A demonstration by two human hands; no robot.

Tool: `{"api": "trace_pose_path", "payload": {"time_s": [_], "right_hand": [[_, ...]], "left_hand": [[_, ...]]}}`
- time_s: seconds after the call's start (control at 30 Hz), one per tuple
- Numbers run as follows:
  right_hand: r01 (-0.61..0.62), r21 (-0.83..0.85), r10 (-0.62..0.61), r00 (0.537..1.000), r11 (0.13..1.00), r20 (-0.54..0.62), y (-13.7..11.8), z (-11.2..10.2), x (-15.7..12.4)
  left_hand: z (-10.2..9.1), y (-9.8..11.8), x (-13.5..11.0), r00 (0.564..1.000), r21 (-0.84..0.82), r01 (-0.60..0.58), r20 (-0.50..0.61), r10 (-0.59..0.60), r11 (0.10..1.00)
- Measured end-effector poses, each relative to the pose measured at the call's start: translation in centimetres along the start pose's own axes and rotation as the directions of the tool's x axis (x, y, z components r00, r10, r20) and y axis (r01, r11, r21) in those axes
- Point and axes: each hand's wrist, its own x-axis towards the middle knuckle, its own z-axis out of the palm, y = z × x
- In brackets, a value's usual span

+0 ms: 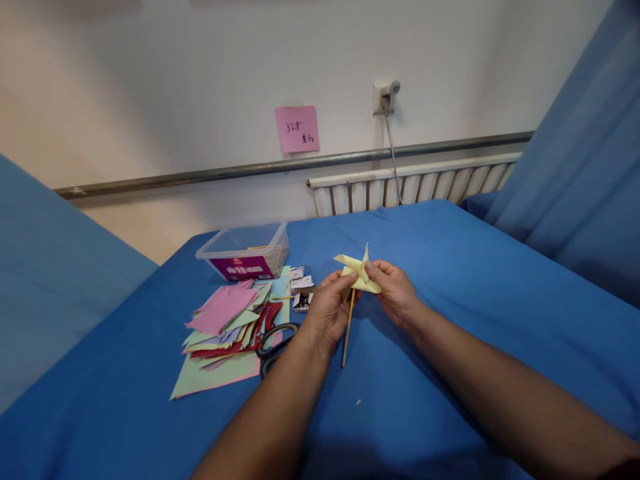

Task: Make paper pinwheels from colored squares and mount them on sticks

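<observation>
A yellow paper pinwheel (369, 283) with curled blades is held between both hands above the blue cloth. My left hand (330, 303) pinches its left side, thumb on the paper. My right hand (395, 290) grips the right side, its thumb near the middle of the blades. Below the pinwheel a thin wooden stick (347, 337) slants down beside my left hand; its upper end is hidden behind the paper and fingers. Black-handled scissors (267, 347) lie left of my left forearm, partly covered by it.
Colored paper pieces (225, 310) are piled at left on larger green sheets (215, 381). Several small boxes (303, 302), one with dark small parts, sit between pile and hand. Behind stands a clear plastic tub (250, 240). A blue cloth (450, 400) covers the table; a radiator (425, 187) runs behind.
</observation>
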Motion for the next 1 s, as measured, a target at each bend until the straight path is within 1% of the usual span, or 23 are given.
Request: {"api": "trace_pose_path", "payload": {"time_s": [0.2,0.3,0.37,0.43,0.53,0.63,0.7,0.8,0.9,0.97,1.0], "right_hand": [[-0.001,0.002,0.001,1.0,1.0,0.0,0.0,0.2,0.0],[0.035,-0.051,-0.037,0.999,0.998,-0.026,0.1,0.0,0.1],[0.082,-0.141,-0.086,0.996,0.987,-0.024,0.2,0.0,0.0],[0.16,-0.264,-0.165,0.986,0.951,0.004,0.4,0.0,-0.2],[0.263,-0.444,-0.259,0.963,0.856,0.071,0.7,0.2,-0.6],[0.287,-0.567,-0.278,0.955,0.772,0.106,1.2,0.2,-0.7],[0.282,-0.591,-0.279,0.955,0.756,0.099,1.6,-0.1,-0.4],[0.274,-0.562,-0.276,0.957,0.78,0.084,1.9,-0.3,0.0],[0.246,-0.456,-0.268,0.963,0.855,0.017,1.7,0.0,0.1],[0.174,-0.372,-0.196,0.98,0.912,-0.022,1.4,0.5,-0.3],[0.116,-0.348,-0.127,0.992,0.93,-0.008,1.3,0.7,-0.6]], "left_hand": [[0.1,0.0,-0.1,0.999,0.02,0.022,0.037,-0.023,1.0],[-0.1,0.2,0.1,1.0,0.005,-0.011,-0.006,0.011,1.0],[-0.2,0.3,0.3,0.997,-0.022,-0.053,-0.061,0.052,0.998],[-0.3,0.4,0.5,0.99,-0.051,-0.094,-0.112,0.087,0.994],[-0.2,0.5,0.6,0.981,-0.081,-0.131,-0.155,0.117,0.988],[0.1,0.4,0.5,0.98,-0.094,-0.139,-0.159,0.123,0.986],[0.1,0.3,0.5,0.981,-0.099,-0.131,-0.156,0.115,0.986],[0.1,0.2,0.6,0.981,-0.095,-0.126,-0.161,0.11,0.987],[-0.2,0.4,0.8,0.977,-0.09,-0.145,-0.173,0.128,0.985],[-0.4,0.6,0.9,0.973,-0.097,-0.168,-0.175,0.15,0.981],[-0.5,0.7,1.0,0.971,-0.1,-0.18,-0.175,0.16,0.979]]}}
